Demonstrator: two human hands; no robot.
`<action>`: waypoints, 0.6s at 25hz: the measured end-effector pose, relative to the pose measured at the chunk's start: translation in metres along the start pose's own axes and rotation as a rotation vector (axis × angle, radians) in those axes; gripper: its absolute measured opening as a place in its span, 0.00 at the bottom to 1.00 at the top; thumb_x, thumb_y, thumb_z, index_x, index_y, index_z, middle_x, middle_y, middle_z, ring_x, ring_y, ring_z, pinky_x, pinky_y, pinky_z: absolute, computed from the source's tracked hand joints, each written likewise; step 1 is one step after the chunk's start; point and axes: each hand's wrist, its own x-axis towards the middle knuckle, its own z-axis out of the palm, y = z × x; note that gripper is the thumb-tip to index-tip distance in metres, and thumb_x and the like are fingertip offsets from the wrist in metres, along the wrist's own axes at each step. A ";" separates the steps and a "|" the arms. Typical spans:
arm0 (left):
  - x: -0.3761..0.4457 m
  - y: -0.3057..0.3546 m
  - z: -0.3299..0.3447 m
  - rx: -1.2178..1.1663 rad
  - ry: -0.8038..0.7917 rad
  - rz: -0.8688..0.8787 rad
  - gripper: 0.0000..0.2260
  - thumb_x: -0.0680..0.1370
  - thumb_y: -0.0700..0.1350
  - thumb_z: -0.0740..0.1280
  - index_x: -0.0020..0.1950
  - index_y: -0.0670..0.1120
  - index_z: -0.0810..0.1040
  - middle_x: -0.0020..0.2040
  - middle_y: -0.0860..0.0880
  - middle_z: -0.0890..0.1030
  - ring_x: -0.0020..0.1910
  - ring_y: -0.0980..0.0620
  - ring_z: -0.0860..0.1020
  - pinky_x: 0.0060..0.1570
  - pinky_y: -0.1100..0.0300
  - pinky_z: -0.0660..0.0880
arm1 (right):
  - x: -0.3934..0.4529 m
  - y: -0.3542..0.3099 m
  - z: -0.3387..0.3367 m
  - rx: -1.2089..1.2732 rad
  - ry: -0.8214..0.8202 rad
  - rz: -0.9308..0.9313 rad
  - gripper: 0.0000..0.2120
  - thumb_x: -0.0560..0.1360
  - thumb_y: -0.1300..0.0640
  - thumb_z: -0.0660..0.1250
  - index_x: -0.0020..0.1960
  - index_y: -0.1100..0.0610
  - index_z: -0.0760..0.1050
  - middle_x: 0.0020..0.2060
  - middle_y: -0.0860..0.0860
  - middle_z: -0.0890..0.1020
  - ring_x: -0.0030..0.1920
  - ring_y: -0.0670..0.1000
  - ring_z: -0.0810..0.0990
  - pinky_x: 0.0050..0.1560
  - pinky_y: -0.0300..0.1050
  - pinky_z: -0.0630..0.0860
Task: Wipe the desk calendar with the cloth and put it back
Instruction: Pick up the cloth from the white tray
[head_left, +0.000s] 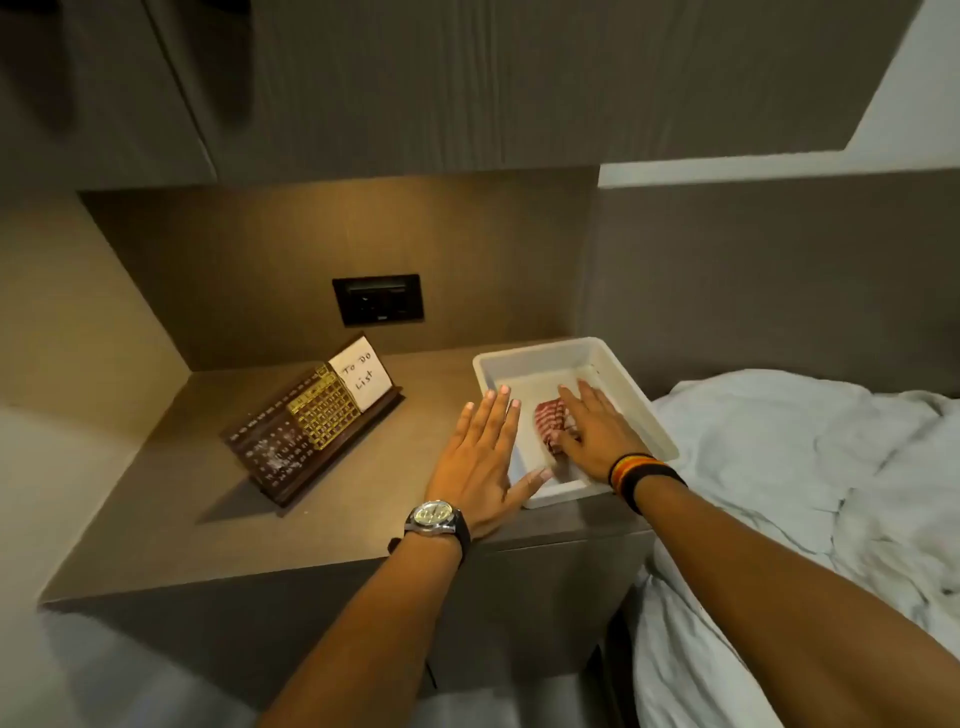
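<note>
The dark wooden desk calendar (311, 422) leans upright on the bedside table, with a gold number grid and a white "To Do List" card at its right end. A red-and-white striped cloth (549, 418) lies folded inside a white tray (535, 358). My right hand (597, 434) reaches into the tray, fingers spread, resting on the cloth's right side without gripping it. My left hand (480, 457), with a watch on the wrist, hovers flat and open over the tray's left rim, to the right of the calendar.
The brown table top (171, 499) sits in a wall niche with a black socket plate (378, 299) at the back. A bed with rumpled white bedding (810, 467) lies to the right. Cabinets hang overhead.
</note>
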 end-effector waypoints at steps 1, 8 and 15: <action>0.005 -0.001 0.006 -0.015 -0.030 -0.006 0.44 0.78 0.74 0.40 0.84 0.46 0.40 0.85 0.47 0.38 0.84 0.49 0.37 0.82 0.48 0.38 | 0.011 0.001 0.003 0.010 -0.080 -0.023 0.37 0.82 0.42 0.61 0.85 0.47 0.48 0.85 0.52 0.45 0.85 0.57 0.48 0.83 0.58 0.53; 0.013 -0.012 0.031 -0.098 -0.197 -0.025 0.43 0.80 0.72 0.48 0.85 0.47 0.41 0.85 0.48 0.39 0.84 0.49 0.39 0.83 0.48 0.41 | 0.038 -0.001 0.019 -0.025 -0.181 0.012 0.26 0.85 0.51 0.59 0.82 0.44 0.59 0.84 0.52 0.57 0.84 0.61 0.56 0.81 0.61 0.59; -0.004 -0.045 0.001 -0.053 -0.166 0.028 0.44 0.79 0.73 0.48 0.85 0.45 0.42 0.85 0.46 0.41 0.84 0.49 0.41 0.83 0.48 0.41 | 0.021 -0.012 0.012 0.344 0.091 0.094 0.17 0.84 0.49 0.61 0.72 0.48 0.76 0.68 0.54 0.81 0.66 0.63 0.80 0.71 0.55 0.72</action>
